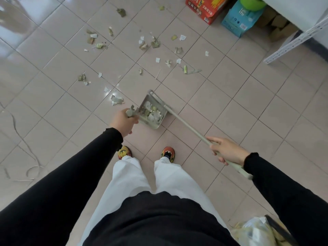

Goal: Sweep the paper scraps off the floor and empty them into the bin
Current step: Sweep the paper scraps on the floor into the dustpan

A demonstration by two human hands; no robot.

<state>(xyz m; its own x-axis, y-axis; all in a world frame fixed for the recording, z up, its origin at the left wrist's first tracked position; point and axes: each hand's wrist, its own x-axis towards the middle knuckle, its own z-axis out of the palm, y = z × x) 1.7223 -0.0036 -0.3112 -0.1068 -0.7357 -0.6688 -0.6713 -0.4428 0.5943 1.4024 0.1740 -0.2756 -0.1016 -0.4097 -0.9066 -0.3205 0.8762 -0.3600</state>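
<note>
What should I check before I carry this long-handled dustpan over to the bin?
1. Grip: the right hand is curled round the long pale dustpan handle. Ok.
2. Load: the grey plastic dustpan already holds scraps. Ok.
3. Left hand: it grips a grey-green piece at the pan's edge. Whether it is a scrap or a tool, cannot tell.
4. Floor cleared: torn paper scraps lie scattered over the tiles ahead. Not ok.
5. Dark-rimmed bin with a clear liner: it stands close on the person's right. Ok; room left inside, cannot tell.
</note>
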